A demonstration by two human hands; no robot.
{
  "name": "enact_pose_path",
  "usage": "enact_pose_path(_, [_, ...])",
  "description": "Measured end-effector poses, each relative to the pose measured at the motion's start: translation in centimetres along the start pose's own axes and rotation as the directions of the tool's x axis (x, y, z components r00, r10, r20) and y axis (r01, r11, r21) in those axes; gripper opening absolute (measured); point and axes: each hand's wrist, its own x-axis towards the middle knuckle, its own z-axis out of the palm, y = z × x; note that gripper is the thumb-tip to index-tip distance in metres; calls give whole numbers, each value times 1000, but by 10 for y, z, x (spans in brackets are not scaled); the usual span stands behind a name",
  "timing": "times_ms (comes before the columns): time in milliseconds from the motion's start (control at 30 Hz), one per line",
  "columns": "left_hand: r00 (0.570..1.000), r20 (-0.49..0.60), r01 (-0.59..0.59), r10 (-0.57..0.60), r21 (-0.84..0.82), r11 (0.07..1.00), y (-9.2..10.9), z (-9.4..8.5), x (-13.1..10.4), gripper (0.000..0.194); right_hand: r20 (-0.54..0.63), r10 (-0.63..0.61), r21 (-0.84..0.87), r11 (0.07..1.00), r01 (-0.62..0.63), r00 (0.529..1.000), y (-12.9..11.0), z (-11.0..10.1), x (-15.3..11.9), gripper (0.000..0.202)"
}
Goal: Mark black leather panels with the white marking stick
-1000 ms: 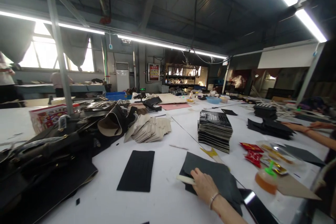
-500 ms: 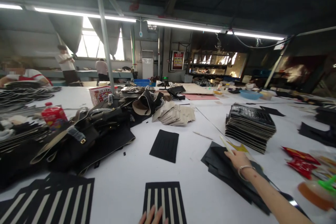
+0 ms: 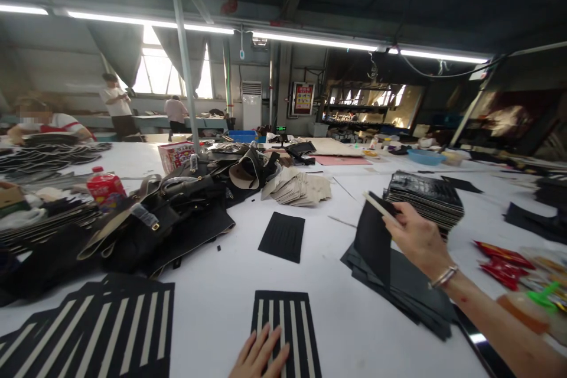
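My right hand (image 3: 417,240) is raised above the white table (image 3: 212,301), gripping a black sheet (image 3: 373,241) that hangs upright, together with a thin pale stick (image 3: 376,205) along its top. Below it lies a loose pile of the same black sheets (image 3: 410,294). My left hand (image 3: 259,356) rests flat, fingers spread, on the near end of a black piece with pale stripes (image 3: 286,331) at the front edge.
A larger set of striped pieces (image 3: 97,331) lies front left. Black bags and straps (image 3: 146,218) are heaped at left. A plain black rectangle (image 3: 282,236), a pile of tan pieces (image 3: 299,188) and a glossy black stack (image 3: 424,198) stand further out. Snack packets (image 3: 505,263) sit right. People work far left.
My right hand has lifted one black sheet and the stick off the pile into the air. My left hand has slid further onto the striped piece. The view turned left and down.
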Motion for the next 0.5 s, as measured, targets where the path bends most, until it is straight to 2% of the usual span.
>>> enact_pose_path(100, [985,165,18,42,-346,938,-13,-17,5,49,128,12,224,974,-41,992,-31,1,-15,37])
enact_pose_path(200, [931,326,93,163,-645,759,-32,-37,17,43,319,18,433,887,-162,948,-51,7,-29,35])
enact_pose_path(267, [890,388,121,239,-706,698,-43,-52,30,45,450,6,578,760,-297,893,-62,10,-39,31])
enact_pose_path(333, [875,406,123,263,-712,692,-48,-65,44,48,545,-1,665,609,-431,839,-72,11,-50,30])
enact_pose_path(400, [886,380,98,267,-715,692,-50,-76,57,47,603,-12,699,488,-522,797,-85,10,-62,32])
enact_pose_path(500, [909,322,52,266,-718,694,-51,-81,66,50,649,-44,719,362,-594,759,-106,6,-80,33])
